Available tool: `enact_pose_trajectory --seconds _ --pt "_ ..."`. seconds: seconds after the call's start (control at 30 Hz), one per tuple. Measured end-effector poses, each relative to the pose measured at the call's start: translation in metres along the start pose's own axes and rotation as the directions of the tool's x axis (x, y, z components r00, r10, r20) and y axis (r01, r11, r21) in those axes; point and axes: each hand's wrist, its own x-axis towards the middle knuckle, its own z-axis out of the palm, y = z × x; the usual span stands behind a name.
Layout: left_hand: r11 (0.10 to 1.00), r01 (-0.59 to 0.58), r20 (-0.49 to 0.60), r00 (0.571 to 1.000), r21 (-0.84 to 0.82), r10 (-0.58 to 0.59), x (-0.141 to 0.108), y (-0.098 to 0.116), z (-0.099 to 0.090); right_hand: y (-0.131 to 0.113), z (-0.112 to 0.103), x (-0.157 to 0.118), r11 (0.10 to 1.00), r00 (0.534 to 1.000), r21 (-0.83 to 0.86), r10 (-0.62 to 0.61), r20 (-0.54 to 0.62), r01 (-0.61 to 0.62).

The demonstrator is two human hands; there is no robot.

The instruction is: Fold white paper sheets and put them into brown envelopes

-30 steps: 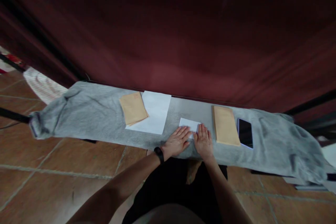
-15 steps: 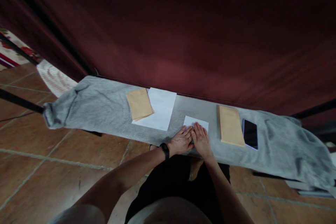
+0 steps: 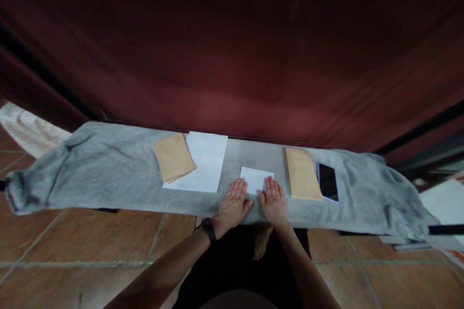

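Note:
A small white piece of paper (image 3: 255,178), seemingly folded, lies flat on the grey cloth in front of me. My left hand (image 3: 235,201) rests flat at its left edge, fingers stretched out and thumb apart. On the other side my right hand (image 3: 274,199) lies flat over the paper's right edge, its fingers also extended. Neither hand grips anything. Left of my hands are white sheets (image 3: 208,159), with brown envelopes (image 3: 174,157) partly on top. To the right sits a stack of brown envelopes (image 3: 303,174).
A phone (image 3: 328,182) with a dark screen lies right of the envelope stack. Grey cloth (image 3: 112,169) covers the long narrow surface. A dark red curtain (image 3: 232,82) hangs along its far edge, and a tiled floor (image 3: 119,236) shows below.
My hands have moved apart, from side by side on the middle of the paper to its left and right edges. The whole view has shifted and tilted slightly.

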Motion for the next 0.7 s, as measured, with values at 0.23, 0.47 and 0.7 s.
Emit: enact_pose_trajectory --seconds 0.23,0.47,0.7 --pt "0.999 -0.031 0.045 0.998 -0.022 0.032 0.044 0.024 0.009 -0.003 0.000 -0.001 0.999 1.000 -0.029 0.018 0.002 -0.018" --pt "0.999 0.036 0.024 0.999 0.026 -0.037 0.059 0.006 0.025 -0.004 0.001 0.000 0.999 0.999 -0.028 0.019 -0.035 -0.020" --pt "0.987 0.160 -0.021 0.987 0.025 -0.160 0.046 -0.008 0.022 -0.004 -0.002 0.001 0.998 0.998 0.010 0.057 0.001 -0.057"
